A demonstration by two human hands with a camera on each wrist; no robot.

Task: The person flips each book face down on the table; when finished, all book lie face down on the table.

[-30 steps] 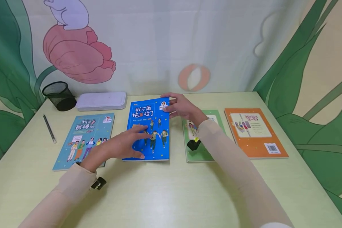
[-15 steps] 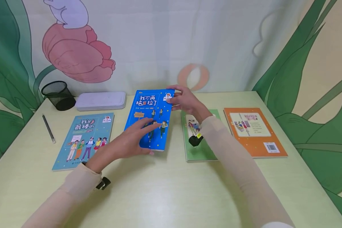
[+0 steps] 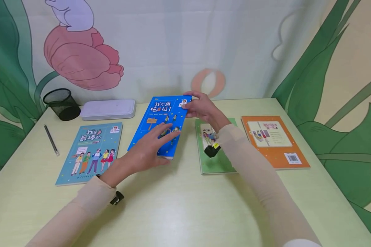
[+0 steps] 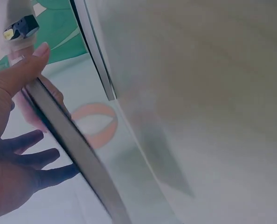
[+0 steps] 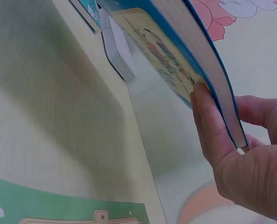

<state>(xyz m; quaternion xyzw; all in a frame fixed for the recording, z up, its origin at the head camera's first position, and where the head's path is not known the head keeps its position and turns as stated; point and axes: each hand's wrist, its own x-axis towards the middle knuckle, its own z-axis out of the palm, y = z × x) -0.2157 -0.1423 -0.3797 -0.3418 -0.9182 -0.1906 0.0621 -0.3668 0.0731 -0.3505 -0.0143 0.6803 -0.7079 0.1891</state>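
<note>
While both hands (image 3: 143, 150) bracket the blue book (image 3: 163, 118), the right (image 3: 202, 108) pinches it.

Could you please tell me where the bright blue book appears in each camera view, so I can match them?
Head: the bright blue book is left of centre, partly behind the left hand.
Left wrist: the bright blue book shows its page edge, slanting from upper left to bottom.
Right wrist: the bright blue book is upper centre-right, in the right hand.
Shared landmark: the orange ring on the backdrop.
</note>
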